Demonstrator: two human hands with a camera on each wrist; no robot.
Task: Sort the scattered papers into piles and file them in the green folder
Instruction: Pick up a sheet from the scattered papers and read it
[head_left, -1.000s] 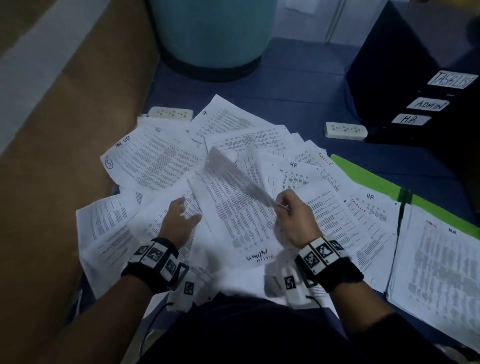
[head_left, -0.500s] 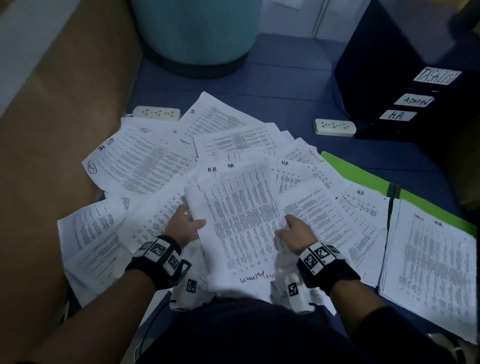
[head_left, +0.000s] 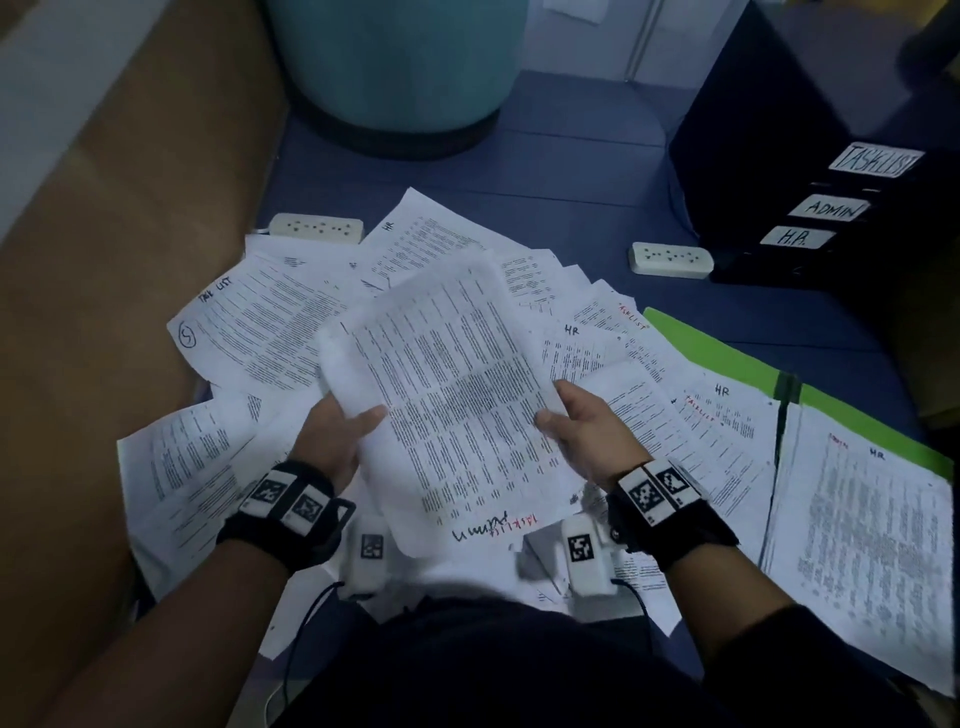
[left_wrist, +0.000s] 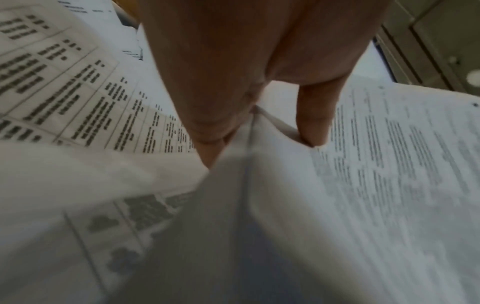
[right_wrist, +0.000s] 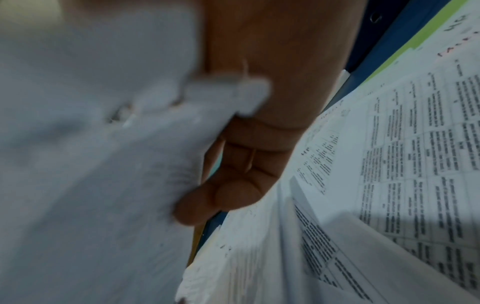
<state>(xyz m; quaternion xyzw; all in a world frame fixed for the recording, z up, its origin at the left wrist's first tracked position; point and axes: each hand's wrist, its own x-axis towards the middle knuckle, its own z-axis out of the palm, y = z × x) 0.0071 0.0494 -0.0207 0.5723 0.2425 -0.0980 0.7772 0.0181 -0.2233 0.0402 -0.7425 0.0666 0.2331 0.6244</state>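
Both hands hold up one small stack of papers (head_left: 441, 395) over the mess, and I think that is so the person can read the words written at its near end and pick the right pile for it. The left hand (head_left: 337, 441) grips the left edge, with the thumb on top and the fingers (left_wrist: 311, 115) curled under. The right hand (head_left: 582, 431) pinches the right edge the same way, thumb on the page and fingers (right_wrist: 233, 185) bent below it. Using two hands keeps the floppy sheets flat and together. Many more scattered papers (head_left: 260, 332) lie spread out underneath, overlapping each other, and some have "HR" or "Task list" written on them. The green folder (head_left: 727, 358) lies open to the right, just beside the mess, so filing is a short reach. A pile marked "HR" (head_left: 857, 545) already rests on it. All of this sits on a dark blue floor (head_left: 571, 166). Two white power strips (head_left: 670, 260) lie past the papers. A black tray stack (head_left: 810, 208) with labels "Tasklist", "Admin" and "H.R." stands at the far right. A big teal round tub (head_left: 395, 67) stands at the back, and a brown wall panel (head_left: 130, 208) runs along the left. The room is dim.
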